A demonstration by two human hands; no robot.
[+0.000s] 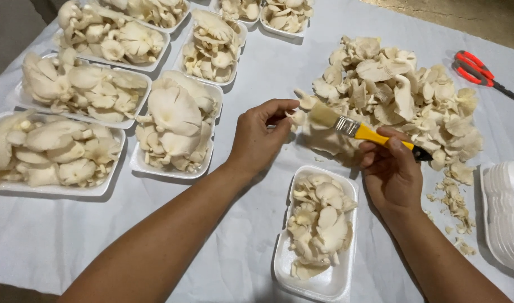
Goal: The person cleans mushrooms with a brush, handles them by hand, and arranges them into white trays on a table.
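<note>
My left hand pinches a small pale oyster mushroom piece between thumb and fingers. My right hand grips a paintbrush with a yellow handle, whose light bristles touch that mushroom piece. Just below both hands lies a white foam tray partly filled with mushrooms. A large loose heap of oyster mushrooms sits behind the brush on the white cloth.
Several white trays filled with mushrooms line the left and far side. Red-handled scissors lie at far right. A stack of white foam trays stands at the right edge, with mushroom scraps beside it.
</note>
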